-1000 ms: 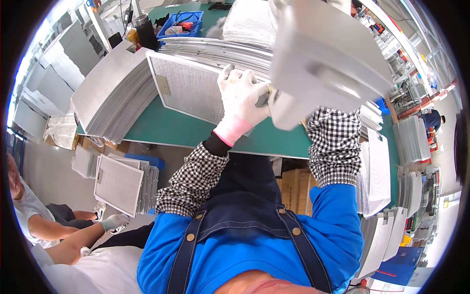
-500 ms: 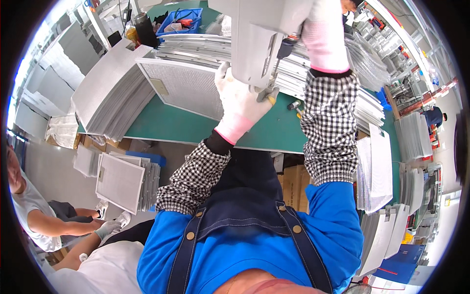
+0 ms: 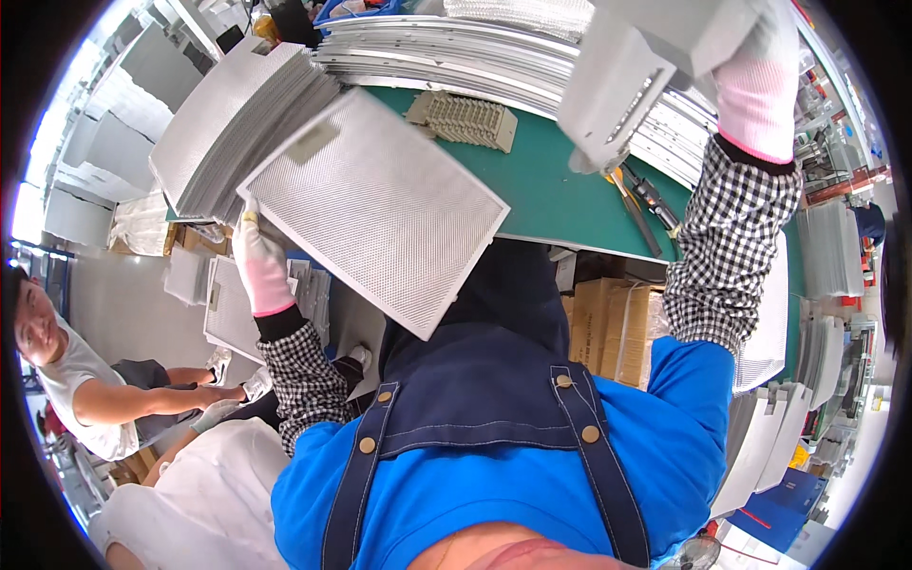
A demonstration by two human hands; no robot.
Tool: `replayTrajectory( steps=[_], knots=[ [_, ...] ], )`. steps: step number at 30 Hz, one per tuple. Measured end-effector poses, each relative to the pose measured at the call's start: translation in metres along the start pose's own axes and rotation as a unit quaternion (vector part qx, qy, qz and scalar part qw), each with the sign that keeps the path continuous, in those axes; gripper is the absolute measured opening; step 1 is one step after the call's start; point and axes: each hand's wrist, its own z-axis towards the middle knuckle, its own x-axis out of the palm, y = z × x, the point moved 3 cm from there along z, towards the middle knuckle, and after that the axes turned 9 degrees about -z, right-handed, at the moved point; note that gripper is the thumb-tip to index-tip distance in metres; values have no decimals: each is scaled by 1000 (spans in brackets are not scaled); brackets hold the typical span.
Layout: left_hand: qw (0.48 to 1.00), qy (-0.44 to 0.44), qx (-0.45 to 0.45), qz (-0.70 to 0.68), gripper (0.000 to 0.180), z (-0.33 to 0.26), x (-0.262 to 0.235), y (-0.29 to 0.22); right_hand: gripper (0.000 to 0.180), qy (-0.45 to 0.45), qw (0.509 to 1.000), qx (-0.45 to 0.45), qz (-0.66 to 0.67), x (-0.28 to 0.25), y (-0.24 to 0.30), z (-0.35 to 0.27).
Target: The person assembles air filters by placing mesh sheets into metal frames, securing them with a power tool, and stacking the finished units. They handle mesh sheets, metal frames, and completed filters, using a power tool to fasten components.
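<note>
From my remote seat I saw the left hand point(image 3: 258, 258), in a white glove with a pink cuff, stretched out toward the left of the frame, its checked sleeve rising from the lower middle. Its fingers were closed on the left corner of the mesh filter panel point(image 3: 375, 204), thumb side up along the edge. The panel sat tilted like a diamond in the upper centre of the frame, its near corner hanging out past the edge of the green table point(image 3: 560, 195) and over my dark apron. It looked like a flat rectangular sheet of fine silvery mesh in a thin metal rim, with a small dull label near its upper corner.

The right hand point(image 3: 755, 81), gloved the same way, was raised high in the upper right of the frame, forearm nearly vertical. It gripped a pale grey metal housing point(image 3: 632, 81) with a slotted face, held tilted above the table; motion blur softened its edges.

Behind the panel, a stack of similar mesh panels point(image 3: 228, 123) lay at upper left. A tan ribbed block point(image 3: 465, 119) lay on the table's top. A seated person point(image 3: 85, 380) was at lower left.
</note>
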Motion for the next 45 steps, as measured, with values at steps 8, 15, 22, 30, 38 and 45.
replayTrajectory(
  steps=[8, 15, 22, 30, 38, 45],
  knots=[
    [976, 103, 141, 127, 39, -69, 128, 55, 25, -47, 994, 19, 97, 32, -14, 8],
    [904, 353, 161, 179, 44, -92, 179, 43, 27, -130, 967, 76, -205, 36, -6, 9],
    [599, 499, 414, 470, 28, -109, 250, 62, 20, -128, 979, 98, -122, 31, -38, 15],
    [574, 439, 407, 560, 35, -102, 227, 89, 21, -128, 981, 116, -91, 54, -43, 14],
    [614, 401, 469, 491, 28, -113, 234, 70, 21, -128, 984, 114, -57, 65, -46, 22],
    [617, 406, 419, 529, 20, -110, 223, 71, 21, -129, 983, 121, -45, 68, -55, 24]
  ],
)
